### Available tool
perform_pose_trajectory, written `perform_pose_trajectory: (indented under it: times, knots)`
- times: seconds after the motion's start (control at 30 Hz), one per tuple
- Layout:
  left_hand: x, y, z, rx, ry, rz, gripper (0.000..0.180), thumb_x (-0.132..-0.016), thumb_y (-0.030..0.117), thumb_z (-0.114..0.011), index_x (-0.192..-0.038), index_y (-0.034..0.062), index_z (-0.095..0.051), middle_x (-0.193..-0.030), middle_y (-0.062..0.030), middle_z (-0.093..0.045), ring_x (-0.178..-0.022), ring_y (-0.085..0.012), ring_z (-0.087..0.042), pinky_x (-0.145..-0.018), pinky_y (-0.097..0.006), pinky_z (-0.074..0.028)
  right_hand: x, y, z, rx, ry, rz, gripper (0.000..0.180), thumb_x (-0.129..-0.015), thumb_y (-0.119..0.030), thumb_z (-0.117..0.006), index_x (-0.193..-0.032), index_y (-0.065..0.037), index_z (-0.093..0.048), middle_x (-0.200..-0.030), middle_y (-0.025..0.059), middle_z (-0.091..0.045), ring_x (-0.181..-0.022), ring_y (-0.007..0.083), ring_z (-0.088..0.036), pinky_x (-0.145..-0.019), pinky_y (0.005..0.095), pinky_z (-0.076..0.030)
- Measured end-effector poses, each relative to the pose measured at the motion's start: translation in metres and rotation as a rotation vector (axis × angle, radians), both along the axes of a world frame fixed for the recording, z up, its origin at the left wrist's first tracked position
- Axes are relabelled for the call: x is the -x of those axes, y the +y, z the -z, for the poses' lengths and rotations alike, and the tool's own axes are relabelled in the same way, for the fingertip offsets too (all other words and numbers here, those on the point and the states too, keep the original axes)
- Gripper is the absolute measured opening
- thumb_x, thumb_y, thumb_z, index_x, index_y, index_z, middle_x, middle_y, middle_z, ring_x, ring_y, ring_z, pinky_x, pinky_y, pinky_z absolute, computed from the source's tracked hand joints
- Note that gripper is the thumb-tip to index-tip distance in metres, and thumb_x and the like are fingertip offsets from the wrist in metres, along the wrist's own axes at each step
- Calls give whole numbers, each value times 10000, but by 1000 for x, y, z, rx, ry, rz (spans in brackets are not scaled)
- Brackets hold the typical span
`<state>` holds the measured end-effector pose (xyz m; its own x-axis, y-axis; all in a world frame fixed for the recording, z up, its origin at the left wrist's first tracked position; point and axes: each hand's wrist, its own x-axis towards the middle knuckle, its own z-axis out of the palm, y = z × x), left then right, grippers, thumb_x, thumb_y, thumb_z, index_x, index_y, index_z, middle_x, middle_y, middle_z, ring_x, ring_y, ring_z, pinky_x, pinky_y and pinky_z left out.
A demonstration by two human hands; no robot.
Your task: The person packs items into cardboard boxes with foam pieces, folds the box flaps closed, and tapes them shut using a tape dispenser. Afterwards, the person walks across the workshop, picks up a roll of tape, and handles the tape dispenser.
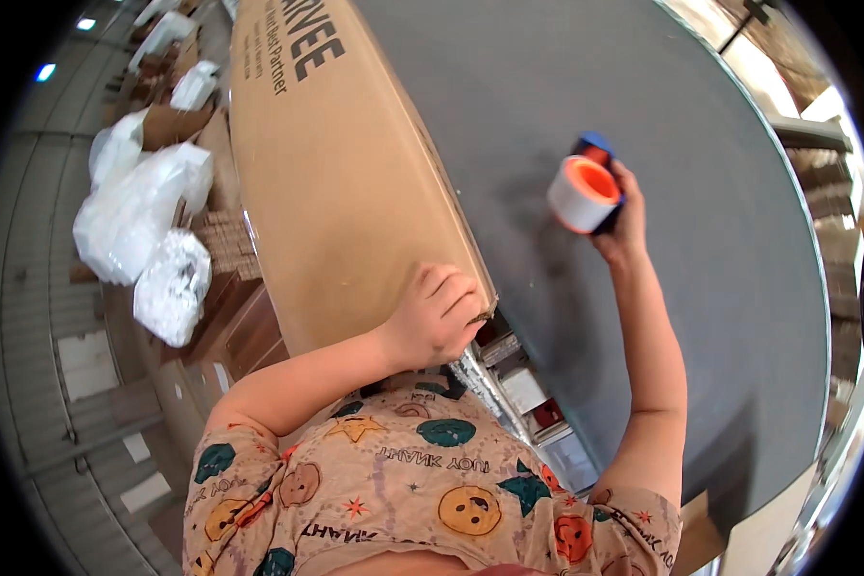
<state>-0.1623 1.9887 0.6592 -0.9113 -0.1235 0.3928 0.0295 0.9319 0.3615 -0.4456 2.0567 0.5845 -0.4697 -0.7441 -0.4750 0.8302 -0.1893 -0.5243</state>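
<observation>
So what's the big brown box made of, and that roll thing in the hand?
The big brown box looks like cardboard: matte tan, with folded edges. The roll in the right hand seems to be glossy whitish tape on an orange core, probably plastic, in a blue holder. The left hand rests on the box.

In front of me a broad grey tabletop [643, 125] carries one long brown cardboard box [336, 163], which lies flat along its left edge, the near end overhanging.

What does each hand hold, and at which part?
The right hand holds a tape dispenser by its handle. The left hand holds nothing; it presses on the cardboard box near its corner.
</observation>
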Motion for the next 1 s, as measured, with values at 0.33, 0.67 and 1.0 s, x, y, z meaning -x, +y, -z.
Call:
perform_pose_trajectory:
  times: [0.33,0.67,1.0]
  knots:
    - [0,-18,-12,-186,25,44,284,-559,-7,-689,-825,13,-591,-887,-113,-550,-845,-309,-526,-758,-379,-459,-112,92,-56,-48,563,-670,597,-797,-138,-629,-1343,32,-458,-1260,139,-558,-1177,185,-498,-1043,317,-336]
    - [3,-58,3,-249,131,207,83,-620,20,-610,-666,23,-542,-816,-93,-564,-784,-283,-549,-706,-371,-453,-196,81,-59,-318,510,-155,549,-793,-281,-610,-1211,70,-551,-1037,92,-629,-947,147,-577,-870,272,-447]
    - [48,-87,52,204,303,472,212,-739,278,-576,-679,78,-611,-839,-154,-639,-875,-338,-591,-846,-420,-478,-525,-38,-27,-423,798,672,659,-826,-321,-653,-1329,56,-454,-1087,129,-629,-905,182,-601,-825,311,-472]
